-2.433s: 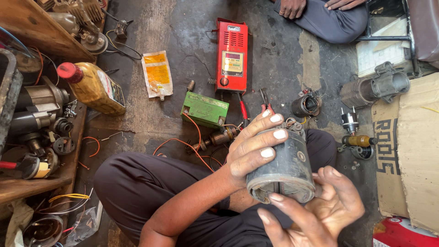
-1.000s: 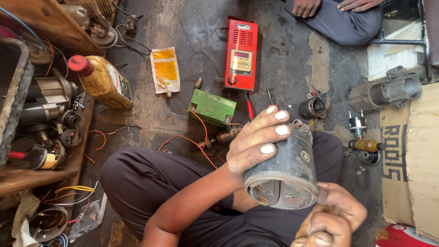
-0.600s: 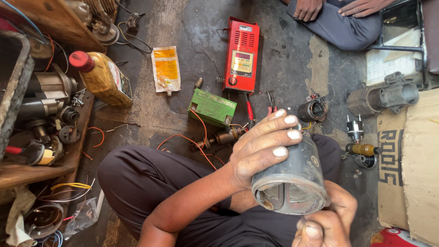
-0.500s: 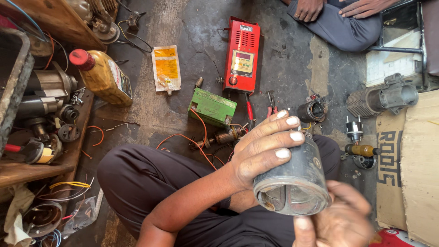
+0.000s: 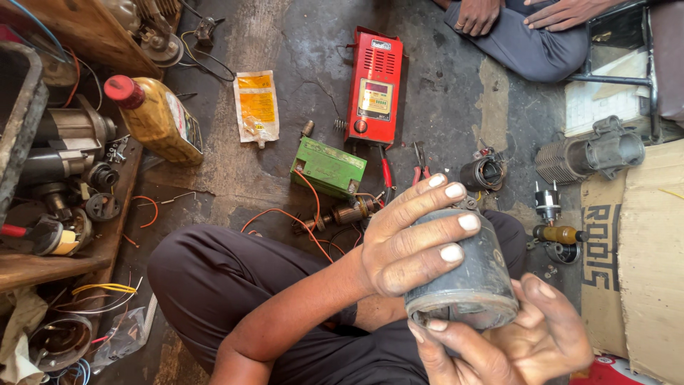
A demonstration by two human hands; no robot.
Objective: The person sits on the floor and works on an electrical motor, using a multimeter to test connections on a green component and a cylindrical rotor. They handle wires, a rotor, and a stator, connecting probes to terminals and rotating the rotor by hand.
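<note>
A grey cylindrical motor housing [image 5: 476,279] is held over my lap, its open end towards me. My left hand [image 5: 410,239] grips it from above, fingers spread across its side. From below, my right hand [image 5: 531,342] cups the lower rim, with the thumb and a finger on the edge. On the floor just beyond lie a small armature with orange wires [image 5: 349,214] and a green battery [image 5: 328,167].
A red meter box [image 5: 374,89], red-handled pliers [image 5: 420,160], a yellow packet [image 5: 256,107] and a yellow bottle [image 5: 157,117] lie on the concrete. Motor parts [image 5: 64,164] crowd the wooden shelf at left. A finned metal cylinder [image 5: 588,153] and cardboard [image 5: 641,257] are right. Another person's hands [image 5: 477,13] rest at the top.
My right hand dropped away from under the housing, closed into a fist, then came back up with its fingers on the rim. My left hand kept its grip and shifted the housing slightly right.
</note>
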